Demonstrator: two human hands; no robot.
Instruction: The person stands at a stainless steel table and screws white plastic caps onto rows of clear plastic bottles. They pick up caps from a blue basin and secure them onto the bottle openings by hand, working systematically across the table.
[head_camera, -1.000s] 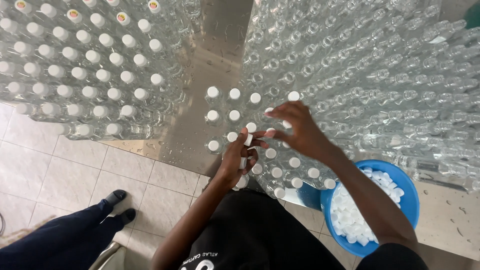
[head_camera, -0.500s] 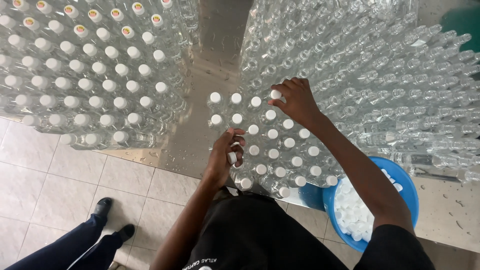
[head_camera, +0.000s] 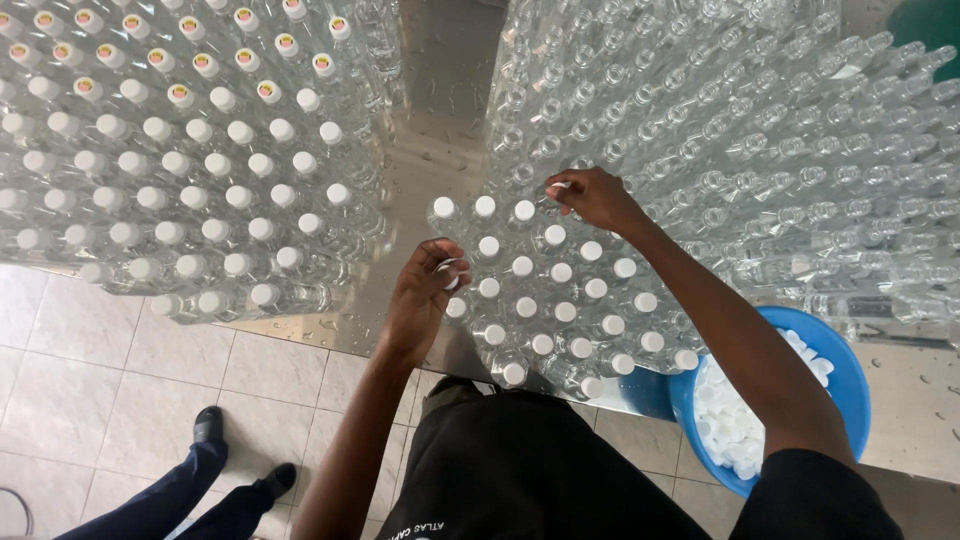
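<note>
Many clear plastic bottles (head_camera: 720, 170) stand packed on a steel table (head_camera: 430, 150). Those nearest me carry white caps (head_camera: 560, 275); the ones farther back are uncapped. My right hand (head_camera: 595, 198) pinches a white cap (head_camera: 560, 186) over a bottle mouth at the edge of the capped patch. My left hand (head_camera: 425, 290) is cupped at the near left corner of that patch and holds several white caps (head_camera: 450, 272).
A second block of capped bottles (head_camera: 180, 160) fills the left of the table, with a bare steel strip between the blocks. A blue basin (head_camera: 850, 385) of loose white caps sits at my lower right. Another person's legs and dark shoes (head_camera: 210, 425) stand on the tiled floor at the left.
My right hand moved up and away to the far edge of the capped bottles with a cap. My left hand stayed by the near left corner. The other person's feet shifted.
</note>
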